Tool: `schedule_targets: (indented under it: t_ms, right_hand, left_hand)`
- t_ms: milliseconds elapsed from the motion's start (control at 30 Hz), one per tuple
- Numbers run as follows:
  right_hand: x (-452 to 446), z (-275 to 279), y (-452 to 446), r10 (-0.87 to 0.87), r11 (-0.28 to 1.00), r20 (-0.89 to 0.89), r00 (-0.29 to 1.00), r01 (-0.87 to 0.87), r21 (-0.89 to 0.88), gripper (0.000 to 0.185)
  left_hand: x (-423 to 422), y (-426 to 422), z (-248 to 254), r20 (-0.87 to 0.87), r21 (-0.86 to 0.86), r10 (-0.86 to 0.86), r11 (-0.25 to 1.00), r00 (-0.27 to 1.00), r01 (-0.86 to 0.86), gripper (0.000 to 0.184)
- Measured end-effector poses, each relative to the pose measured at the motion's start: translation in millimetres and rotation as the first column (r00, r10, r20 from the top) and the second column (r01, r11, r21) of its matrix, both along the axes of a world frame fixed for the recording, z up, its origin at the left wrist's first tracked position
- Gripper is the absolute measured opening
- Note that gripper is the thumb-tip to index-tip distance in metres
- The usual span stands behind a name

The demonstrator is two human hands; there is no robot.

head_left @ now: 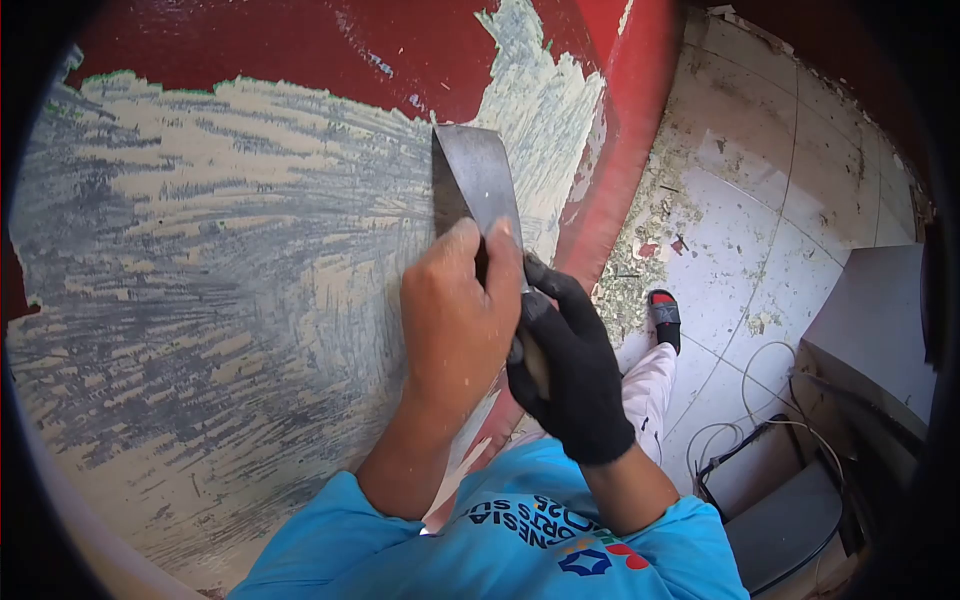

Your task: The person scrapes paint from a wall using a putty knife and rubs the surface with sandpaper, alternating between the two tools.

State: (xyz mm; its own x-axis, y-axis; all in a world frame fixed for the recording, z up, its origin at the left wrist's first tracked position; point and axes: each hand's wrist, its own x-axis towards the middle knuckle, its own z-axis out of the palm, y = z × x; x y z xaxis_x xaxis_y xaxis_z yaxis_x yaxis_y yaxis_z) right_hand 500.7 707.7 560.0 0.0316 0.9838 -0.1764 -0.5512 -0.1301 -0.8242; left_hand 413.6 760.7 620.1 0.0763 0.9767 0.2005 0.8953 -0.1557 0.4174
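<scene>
One scraper (484, 172) is present, gripped by two hands in front of the wearer, over a single broad panel (200, 250) of red paint and stripped pale-grey surface. The left hand (455, 310) is bare, its fingers closed against the lower part of the blade, thumb laid on the metal. The right hand (575, 375) wears one black glove, its fingers wrapped around the handle. The blade's front edge stands at the ragged border of the red paint (250, 45), left corner at the line; whether the full edge makes contact cannot be determined. A dark shadow lies just beside the blade on its left. Open stripped surface extends widely to the left of the hands; to the right, room on the panel is narrow, ending at a curved red rim (625, 180). Beyond that rim, tiled floor (740, 230) carries scattered flakes, one visible shoe (664, 310), a pale cable (745, 385) and one dark chair (785, 525), all well apart from the tool. The scraper points away from the wearer, its long axis running from handle nearest the body to blade tip, leaning slightly left.
</scene>
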Motion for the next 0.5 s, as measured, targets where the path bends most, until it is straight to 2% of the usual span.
schedule_targets:
  t_ms: [33,100,133,233,267,300,367,400,500]
  right_hand:
    - [-0.1,0.8,2.6,-0.021,0.998,0.096,0.995,0.016,0.055,0.037]
    - [1.2,4.2,11.5,-0.096,0.982,0.285,0.954,0.044,0.185,0.036]
    - [1.3,5.8,14.5,-0.135,0.967,0.373,0.918,0.041,0.25,0.036]
    - [-0.4,12.8,14.3,-0.26,0.907,0.586,0.767,-0.014,0.421,0.035]
    - [1.1,16.2,9.2,-0.269,0.908,0.59,0.762,-0.003,0.418,0.036]
    - [1.8,16.6,-0.9,-0.278,0.904,0.586,0.761,0.001,0.427,0.036]
    - [0.5,10.6,-22.2,-0.173,0.932,0.564,0.808,-0.051,0.359,0.027]
    - [-6.6,1.8,-21.8,-0.29,0.882,0.542,0.789,0.001,0.471,0.03]
    - [-7.1,-1.0,-24.0,-0.197,0.923,0.481,0.854,-0.004,0.385,0.031]
  left_hand:
    - [-1.5,-5.2,1.5,-0.003,-0.003,0.002,1.0,1.0,-0.002,0.028]
    - [-0.9,-8.0,9.4,0.16,-0.078,0.025,0.997,0.987,-0.013,0.029]
    - [2.8,-3.2,14.9,0.049,-0.052,0.02,0.998,0.999,-0.017,0.031]
    - [13.4,18.4,14.2,0.02,0.047,0.011,0.999,1.0,-0.012,0.029]
    - [15.0,15.1,16.6,-0.052,0.069,-0.009,0.998,0.999,0.013,0.027]
    - [13.0,8.2,17.7,-0.052,0.079,-0.013,0.997,0.999,0.017,0.027]
    - [3.2,-13.6,12.7,0.071,-0.053,-0.018,0.998,0.997,0.022,0.027]
    - [-1.5,-20.9,11.5,0.128,-0.099,0.026,0.995,0.991,-0.014,0.026]
    - [-2.5,-12.5,14.6,0.209,-0.058,0.042,0.998,0.977,-0.03,0.025]
